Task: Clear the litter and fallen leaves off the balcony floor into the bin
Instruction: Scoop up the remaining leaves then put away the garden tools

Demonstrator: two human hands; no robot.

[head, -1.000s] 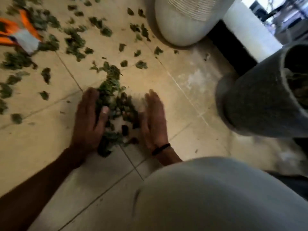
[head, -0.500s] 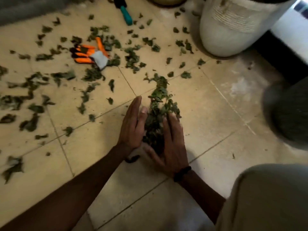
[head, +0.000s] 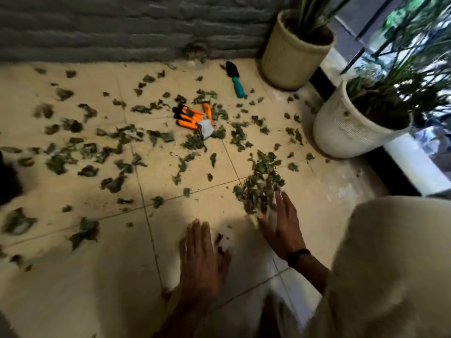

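A head-worn camera looks down at a tiled balcony floor, and much of the picture is smeared with motion blur, so the scattered leaves on the left read as soft dark-green smudges. A dark shape at the left edge is cut off and cannot be identified. No bin can be made out in this view. The person's pale clothing fills the lower right corner and hides the floor beneath it. Two planters stand at the right: a tan pot against the grey textured wall, and a white pot nearer, both with foliage cut off by the frame. The gathered heap of leaves sits on the tiles in front of the white pot. The right hand, a dark band on its wrist, lies with straight spread fingers against the near side of the heap, gripping nothing. The left hand is flat, palm down, fingers extended, apart from the heap with a few leaf scraps beside it; it holds nothing. Farther back lie an orange and grey glove among loose leaves and a small trowel with a teal handle near the tan pot.
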